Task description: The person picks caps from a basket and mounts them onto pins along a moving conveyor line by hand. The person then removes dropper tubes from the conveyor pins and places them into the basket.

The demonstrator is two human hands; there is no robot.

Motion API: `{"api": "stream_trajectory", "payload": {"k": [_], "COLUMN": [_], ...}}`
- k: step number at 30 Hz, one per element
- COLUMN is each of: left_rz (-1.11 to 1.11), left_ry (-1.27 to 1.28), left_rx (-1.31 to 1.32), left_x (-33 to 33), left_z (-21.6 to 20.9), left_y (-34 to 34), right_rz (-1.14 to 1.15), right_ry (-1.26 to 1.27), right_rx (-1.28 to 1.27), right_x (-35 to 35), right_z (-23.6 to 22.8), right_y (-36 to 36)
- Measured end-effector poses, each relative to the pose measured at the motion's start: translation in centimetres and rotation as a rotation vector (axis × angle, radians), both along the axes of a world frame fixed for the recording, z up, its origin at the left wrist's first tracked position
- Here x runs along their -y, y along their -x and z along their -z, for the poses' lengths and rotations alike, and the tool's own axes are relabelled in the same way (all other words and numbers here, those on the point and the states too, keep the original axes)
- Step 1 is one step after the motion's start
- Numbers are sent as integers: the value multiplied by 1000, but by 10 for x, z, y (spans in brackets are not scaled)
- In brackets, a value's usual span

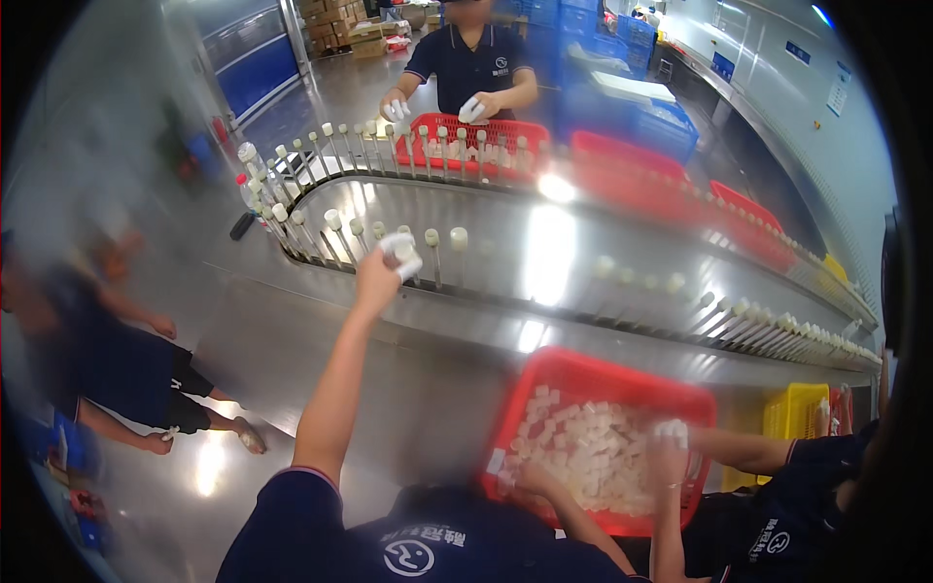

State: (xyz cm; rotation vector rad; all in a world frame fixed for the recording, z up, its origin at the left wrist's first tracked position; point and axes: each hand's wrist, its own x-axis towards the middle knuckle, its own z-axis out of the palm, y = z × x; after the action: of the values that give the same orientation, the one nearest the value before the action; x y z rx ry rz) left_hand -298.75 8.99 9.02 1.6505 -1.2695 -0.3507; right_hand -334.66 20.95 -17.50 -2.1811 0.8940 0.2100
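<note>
My left hand (pixel 397 260), with white covers on its fingertips, reaches to the near row of upright metal rods. Its fingers are closed around a small white block (pixel 404 253) at the top of a rod; whether the block sits on that rod I cannot tell. Other rods carry similar whitish pieces, such as a white cap (pixel 459 238) to the right of the hand. My right hand (pixel 536 479) is down in the left side of a red plastic basket (pixel 622 367), among many loose white blocks (pixel 593 442). Its fingers are blurred and partly hidden there.
A co-worker's hand (pixel 669 437) with white fingertips is over the same basket, at right. Across the steel rod line (pixel 466 209), another person works over a red basket (pixel 537 136). Someone stands at left. A yellow crate (pixel 799 408) sits at right.
</note>
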Motion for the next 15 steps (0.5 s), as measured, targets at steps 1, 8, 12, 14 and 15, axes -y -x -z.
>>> {"api": "stream_trajectory", "payload": {"k": [1,8,12,14,15], "left_rz": [10,206,402,374,250], "left_ry": [2,-109,-221,-362,-285], "left_rx": [-3,427,601,1046,881], "left_x": [16,101,147,155,163], "left_z": [-6,-37,-35,-28,-5], "left_y": [0,34,97,116,108], "right_rz": [-21,730,132,641,882], "right_ry": [35,-541,-60,-1191,-1775], "right_rx": [-39,427,712,1050,1130], "right_x": [-3,-10,15,24,30], "right_z": [-11,-66,-79,-159,-179], "right_y": [3,43,83,74,71]}}
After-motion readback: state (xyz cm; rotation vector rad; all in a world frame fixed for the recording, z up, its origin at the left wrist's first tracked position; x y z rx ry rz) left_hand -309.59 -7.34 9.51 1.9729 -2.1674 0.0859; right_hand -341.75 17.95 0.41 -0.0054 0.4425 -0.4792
